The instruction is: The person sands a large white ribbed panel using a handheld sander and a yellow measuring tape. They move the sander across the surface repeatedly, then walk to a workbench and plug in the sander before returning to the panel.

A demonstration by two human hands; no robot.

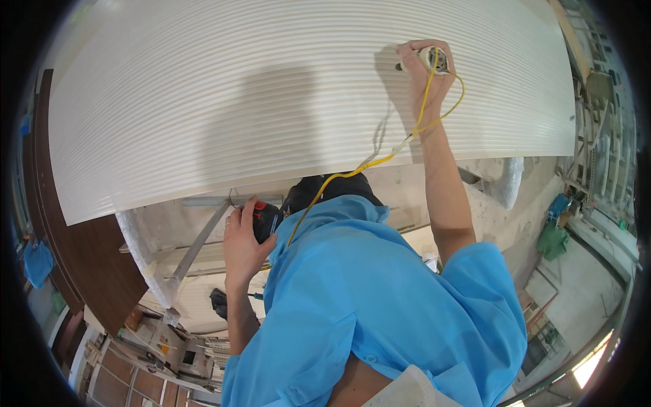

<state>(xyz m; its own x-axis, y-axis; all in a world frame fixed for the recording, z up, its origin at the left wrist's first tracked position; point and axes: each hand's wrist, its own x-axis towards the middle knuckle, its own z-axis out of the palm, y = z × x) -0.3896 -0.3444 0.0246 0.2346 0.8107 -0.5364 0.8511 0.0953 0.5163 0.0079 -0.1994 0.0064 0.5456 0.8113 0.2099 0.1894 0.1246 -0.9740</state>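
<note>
Above the right side of the white ribbed panel (169,102), best to guide the cream cylindrical corded tool (441,61) evenly, wrapped in the grip of the right hand (428,85); hard to tell whether touching. Leave slack in the yellow cord (324,185) to avoid snagging at the near edge, and steady the black-and-red device (265,220), clasped in the left hand (241,243), clear of that cord.

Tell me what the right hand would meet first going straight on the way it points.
The way ahead of the right hand, which holds a tool, looks free across the white ridged panel, as far as the picture shows; its height above the panel is unclear.
</note>
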